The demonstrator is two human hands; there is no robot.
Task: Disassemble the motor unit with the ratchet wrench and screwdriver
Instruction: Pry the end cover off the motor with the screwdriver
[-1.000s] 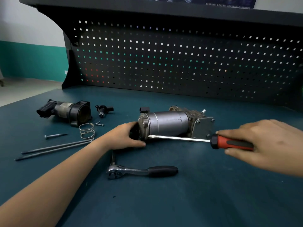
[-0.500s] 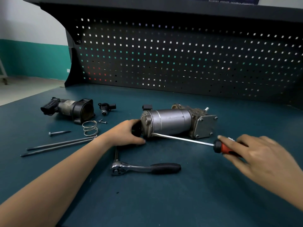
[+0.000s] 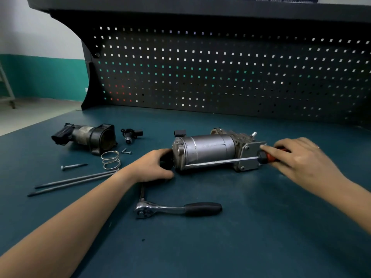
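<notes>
One motor unit (image 3: pixel 208 151), one screwdriver (image 3: pixel 220 161), one ratchet wrench (image 3: pixel 176 209), and two hands at work on the blue-green bench top (image 3: pixel 251 247).

The left hand (image 3: pixel 152 167) is cupped round the left end of the motor unit, with its fingers curled over the end cap and its thumb underneath. The grey cylinder lies on its side and runs straight out to the right of that grip. Its long axis is left to right, and the flat bracket plate is at the far end.

The right hand (image 3: pixel 297 157) is wrapped round the screwdriver's red and black handle, just right of the bracket plate. From that grip the steel shaft reaches left along the front of the cylinder. The tip points at the left end cap, a little lower than the handle and close to the left hand's fingers.

The ratchet wrench lies loose on the near side of the left hand's grip. Its head is on the left, its black handle points right, and an extension bar runs from the head towards the left wrist.

Left of the left hand's grip there is:
- one coil spring (image 3: pixel 110 160);
- two long thin rods (image 3: pixel 74 182), lying side by side;
- one bolt (image 3: pixel 73 166);
- one black and grey housing part (image 3: pixel 86 137);
- one small black connector piece (image 3: pixel 131 134);
- a tiny screw (image 3: pixel 126 151), possibly two, too small to count.

A black pegboard (image 3: pixel 220 73) stands behind it all.
</notes>
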